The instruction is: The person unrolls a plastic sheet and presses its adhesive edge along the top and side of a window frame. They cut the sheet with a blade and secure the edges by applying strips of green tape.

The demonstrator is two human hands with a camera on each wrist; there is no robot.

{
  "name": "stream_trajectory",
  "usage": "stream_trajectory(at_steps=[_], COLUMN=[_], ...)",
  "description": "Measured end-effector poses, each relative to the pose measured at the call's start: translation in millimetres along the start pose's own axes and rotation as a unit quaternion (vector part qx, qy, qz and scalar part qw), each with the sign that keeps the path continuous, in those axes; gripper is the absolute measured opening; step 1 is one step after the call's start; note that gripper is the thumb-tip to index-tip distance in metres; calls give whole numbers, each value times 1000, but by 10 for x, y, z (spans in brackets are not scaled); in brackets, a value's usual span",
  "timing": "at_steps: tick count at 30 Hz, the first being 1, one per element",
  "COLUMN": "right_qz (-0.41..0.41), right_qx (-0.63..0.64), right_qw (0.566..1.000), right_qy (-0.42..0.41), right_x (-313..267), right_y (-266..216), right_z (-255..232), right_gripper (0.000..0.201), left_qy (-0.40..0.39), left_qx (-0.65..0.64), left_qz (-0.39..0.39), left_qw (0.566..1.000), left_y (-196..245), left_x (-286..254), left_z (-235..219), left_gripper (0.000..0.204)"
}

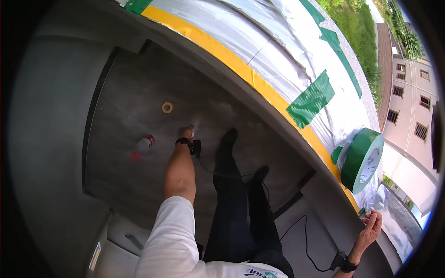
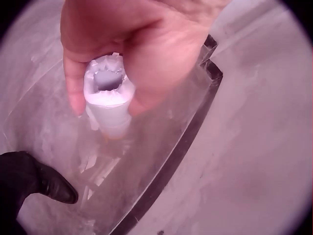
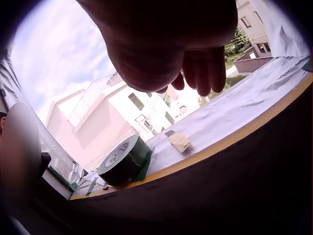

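Low over the grey floor, my left hand [image 1: 186, 132] [image 2: 146, 54] grips a white cylinder [image 2: 110, 105] with a ragged open top, fingers on one side and thumb on the other. My right hand [image 1: 369, 229] [image 3: 171, 44] is raised beside the ledge, its fingers loosely bent, with nothing visible in them. Near it, a big green tape roll [image 1: 353, 160] [image 3: 126, 166] lies on the white sheeting [image 1: 232, 28] [image 3: 215, 122]. Yellow tape [image 1: 218, 53] runs along the sheeting's edge. The right wrist view also shows a small beige object [image 3: 180, 142] on the sheeting.
On the floor [image 1: 125, 88] lie a small yellow tape ring [image 1: 167, 107] and a red-and-white container [image 1: 145, 142]. Dark shoes [image 1: 228, 138] [image 2: 56, 183] stand to the side of my left hand. A black cable [image 1: 306, 236] hangs by my right wrist. Buildings [image 1: 412, 88] rise outside.
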State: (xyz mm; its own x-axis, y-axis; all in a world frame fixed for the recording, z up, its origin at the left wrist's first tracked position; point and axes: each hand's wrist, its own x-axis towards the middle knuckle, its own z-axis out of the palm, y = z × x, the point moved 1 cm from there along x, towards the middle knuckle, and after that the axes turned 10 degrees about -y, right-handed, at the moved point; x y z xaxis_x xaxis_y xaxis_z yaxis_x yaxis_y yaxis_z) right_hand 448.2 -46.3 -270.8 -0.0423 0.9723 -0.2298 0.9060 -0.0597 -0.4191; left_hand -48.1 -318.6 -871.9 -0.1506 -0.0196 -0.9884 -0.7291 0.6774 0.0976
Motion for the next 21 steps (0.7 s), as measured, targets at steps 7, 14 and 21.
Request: stream_trajectory(at_steps=[7,14,21], right_qz=[-34,-48,-30], right_qx=[-83,-18,94], right_qw=[996,998,995], right_qy=[29,21,0], right_x=[-11,-76,-286], right_y=[120,-48,-289], right_z=[-114,-6,-171], right_gripper=[23,18,12], left_qy=[50,16,-51], left_qx=[1,139,-143], left_qz=[26,71,32], left_qw=[998,988,988], left_y=[-74,-443,-744], left_x=[484,846,-471], left_z=[160,-126,-343], left_gripper=[49,42,38])
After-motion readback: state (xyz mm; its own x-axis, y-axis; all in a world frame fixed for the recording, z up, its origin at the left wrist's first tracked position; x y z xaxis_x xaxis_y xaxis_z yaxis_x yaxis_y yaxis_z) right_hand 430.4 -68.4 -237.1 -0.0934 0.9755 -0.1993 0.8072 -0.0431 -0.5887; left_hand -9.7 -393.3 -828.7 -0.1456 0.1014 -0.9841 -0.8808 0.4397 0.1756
